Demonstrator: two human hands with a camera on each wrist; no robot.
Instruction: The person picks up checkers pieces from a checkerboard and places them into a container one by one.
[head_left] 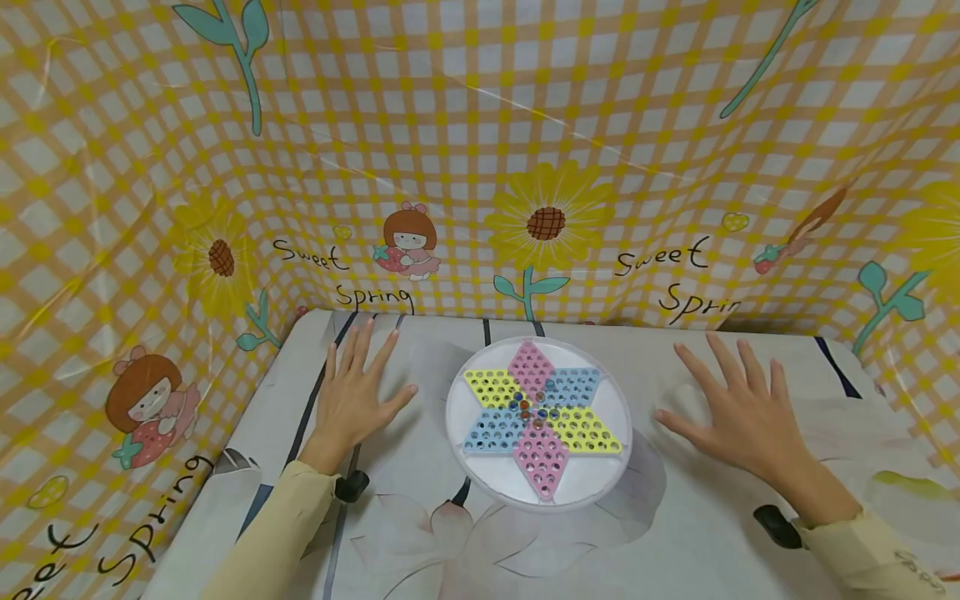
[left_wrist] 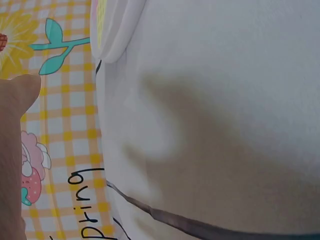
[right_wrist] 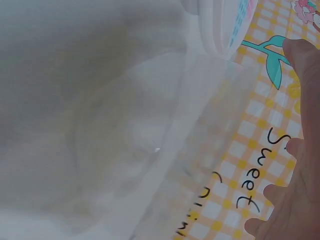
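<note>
A round white Chinese checkers board [head_left: 491, 479] with a pink, yellow and blue star sits in the middle of the table. Several glass marbles [head_left: 542, 413] are gathered near the star's centre. To the left of the board, my left hand [head_left: 351, 406] is spread with fingers straight, holding nothing. On the other side my right hand [head_left: 750, 421] is likewise spread, also holding nothing and apart from the board. Only the board's rim [left_wrist: 122, 37] shows in the left wrist view, and a similar edge [right_wrist: 215, 30] in the right wrist view.
The table [head_left: 405, 542] has a pale floral cover with dark stripes. A yellow checked cloth [head_left: 465, 125] with sunflowers hangs behind it and along the sides. Each wrist wears a black device [head_left: 352, 486] below a beige sleeve [head_left: 273, 533].
</note>
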